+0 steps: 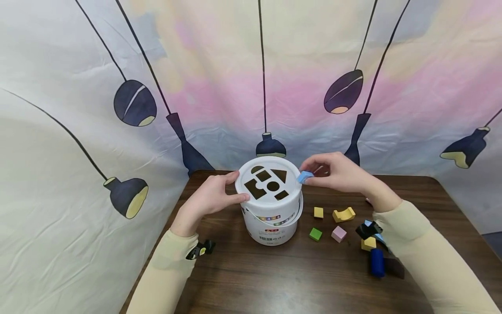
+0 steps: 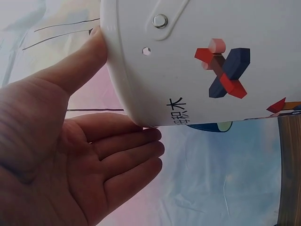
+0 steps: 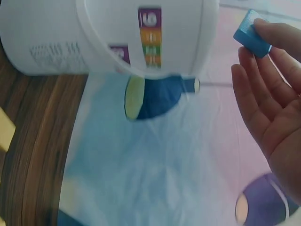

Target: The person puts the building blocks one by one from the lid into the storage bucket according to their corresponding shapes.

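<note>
In the head view, the left hand (image 1: 208,198) rests at the rim of the slotted white lid (image 1: 269,162) on a white bucket (image 1: 270,233), thumb and index finger spread wide along the edge. The left wrist view adds what the head view hides: the other fingers extended past the rim, a metal rivet (image 2: 160,21) and a printed block figure (image 2: 225,70) on the bucket's side.

The right hand (image 1: 339,174) pinches a light blue block (image 1: 304,176) between thumb and fingers. From the head it appears to overlap the lid's edge; the right wrist view shows a gap between block and bucket.

Only the head view shows the lid's cut-outs, plus the green block (image 1: 315,234), pink block (image 1: 339,233) and blue cylinder (image 1: 377,262) on the bench (image 1: 313,283).
</note>
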The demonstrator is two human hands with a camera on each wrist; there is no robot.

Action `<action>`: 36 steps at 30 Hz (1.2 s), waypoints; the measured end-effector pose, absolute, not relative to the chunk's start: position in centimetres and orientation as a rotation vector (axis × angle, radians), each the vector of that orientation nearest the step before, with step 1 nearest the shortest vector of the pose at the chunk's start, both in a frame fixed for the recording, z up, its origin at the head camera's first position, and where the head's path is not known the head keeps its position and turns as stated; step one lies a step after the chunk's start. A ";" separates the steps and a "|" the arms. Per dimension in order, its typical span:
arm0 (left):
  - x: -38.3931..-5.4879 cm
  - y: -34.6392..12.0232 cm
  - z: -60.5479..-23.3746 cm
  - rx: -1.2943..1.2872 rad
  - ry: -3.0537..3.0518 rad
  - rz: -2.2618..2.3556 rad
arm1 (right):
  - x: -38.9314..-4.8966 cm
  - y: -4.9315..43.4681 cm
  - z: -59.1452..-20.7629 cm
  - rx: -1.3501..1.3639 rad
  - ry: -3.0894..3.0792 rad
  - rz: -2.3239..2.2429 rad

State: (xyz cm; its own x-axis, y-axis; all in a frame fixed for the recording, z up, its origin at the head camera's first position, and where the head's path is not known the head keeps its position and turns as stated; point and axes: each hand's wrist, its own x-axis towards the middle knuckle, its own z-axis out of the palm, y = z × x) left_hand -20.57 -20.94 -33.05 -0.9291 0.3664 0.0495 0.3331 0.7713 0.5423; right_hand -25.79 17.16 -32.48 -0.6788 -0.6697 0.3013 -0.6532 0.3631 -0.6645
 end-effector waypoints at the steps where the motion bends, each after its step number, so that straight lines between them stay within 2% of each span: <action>1: -20.6 -20.9 -33.0 0.570 2.903 0.862 | -25.8 16.5 -32.4 -1.278 2.558 -1.242; 11: -20.6 -20.7 -32.4 0.532 2.908 0.793 | -25.9 12.8 -32.0 -1.384 2.406 -1.185; 36: -20.6 -20.4 -32.0 0.505 2.906 0.778 | -25.7 11.2 -30.9 -1.470 2.369 -0.924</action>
State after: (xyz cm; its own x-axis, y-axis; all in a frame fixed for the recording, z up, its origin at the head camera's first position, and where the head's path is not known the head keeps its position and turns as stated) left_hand -20.61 -20.44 -32.00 -0.9411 0.3380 -0.0023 0.2916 0.8154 0.5001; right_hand -25.65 11.24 -30.88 -0.4832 -0.8629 0.1480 -0.7353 0.3081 -0.6037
